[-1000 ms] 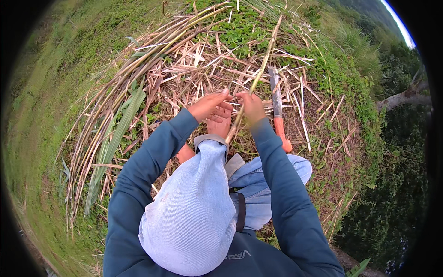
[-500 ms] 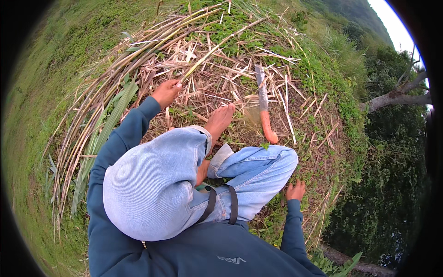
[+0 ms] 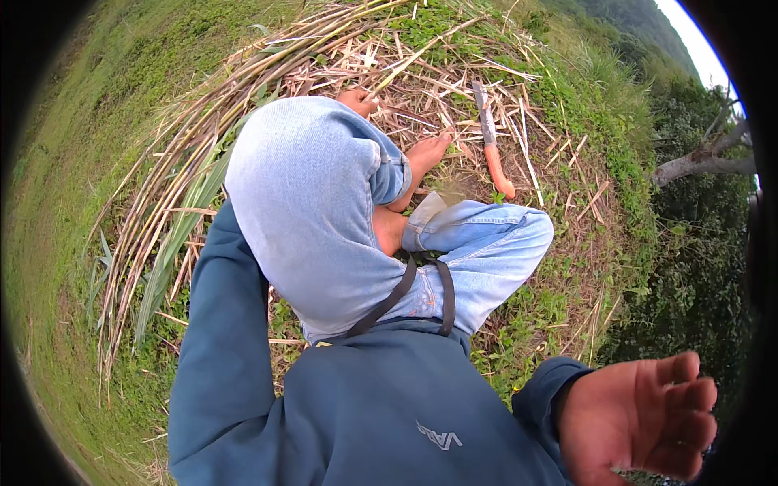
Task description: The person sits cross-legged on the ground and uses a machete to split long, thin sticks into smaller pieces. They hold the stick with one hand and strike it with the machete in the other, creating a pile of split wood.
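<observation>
Beyond my raised knee, my left hand (image 3: 357, 101) is partly hidden, its fingers closed at the near end of a long yellowish stalk (image 3: 421, 53). That stalk slants away to the upper right over the litter. Lifted close at the lower right, my right hand (image 3: 636, 415) shows its palm with fingers loosely bent and apart, holding nothing. A machete (image 3: 488, 130) lies on the ground right of my bare foot (image 3: 428, 154), its orange handle toward me. Left of my left hand spreads a pile of long cut stalks (image 3: 182, 150).
Dry stalk pieces (image 3: 413, 105) litter the ground past my feet. Long green leaves (image 3: 174, 251) lie along the pile. My bent legs in jeans (image 3: 316, 211) fill the middle. At the right are dark bushes (image 3: 689, 275) and a tree branch (image 3: 701, 164).
My right hand has risen from the ground beside my knee to the near lower right. The view has shifted, and my raised knee now covers part of my left hand.
</observation>
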{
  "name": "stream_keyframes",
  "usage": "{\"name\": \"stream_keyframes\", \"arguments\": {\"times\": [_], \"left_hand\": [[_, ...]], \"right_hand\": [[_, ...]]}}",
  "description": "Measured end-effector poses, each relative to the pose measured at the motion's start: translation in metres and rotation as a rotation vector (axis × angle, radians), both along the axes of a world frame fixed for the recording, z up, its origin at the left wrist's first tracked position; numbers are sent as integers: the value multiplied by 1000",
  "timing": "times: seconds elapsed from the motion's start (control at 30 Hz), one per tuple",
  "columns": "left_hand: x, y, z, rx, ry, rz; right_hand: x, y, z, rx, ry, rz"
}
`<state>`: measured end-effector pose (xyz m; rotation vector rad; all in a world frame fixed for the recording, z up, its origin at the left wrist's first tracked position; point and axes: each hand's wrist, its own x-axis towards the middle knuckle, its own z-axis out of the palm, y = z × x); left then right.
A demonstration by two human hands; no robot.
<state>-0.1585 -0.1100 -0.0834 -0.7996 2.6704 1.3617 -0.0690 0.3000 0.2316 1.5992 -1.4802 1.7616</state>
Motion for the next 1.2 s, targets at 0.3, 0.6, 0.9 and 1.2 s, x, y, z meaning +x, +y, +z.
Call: {"name": "stream_keyframes", "arguments": {"times": [0.3, 0.6, 0.9, 1.2], "left_hand": [[15, 0, 6, 27, 19, 51], [38, -43, -41, 254, 41, 120], [49, -71, -41, 216, 107, 63], [55, -102, -37, 263, 210, 35]], "right_hand": [[-91, 84, -220, 1384, -250, -706], [25, 119, -305, 1145, -670, -599], [36, 141, -174, 1568, -584, -366], [55, 142, -312, -18, -1697, -425]]}}
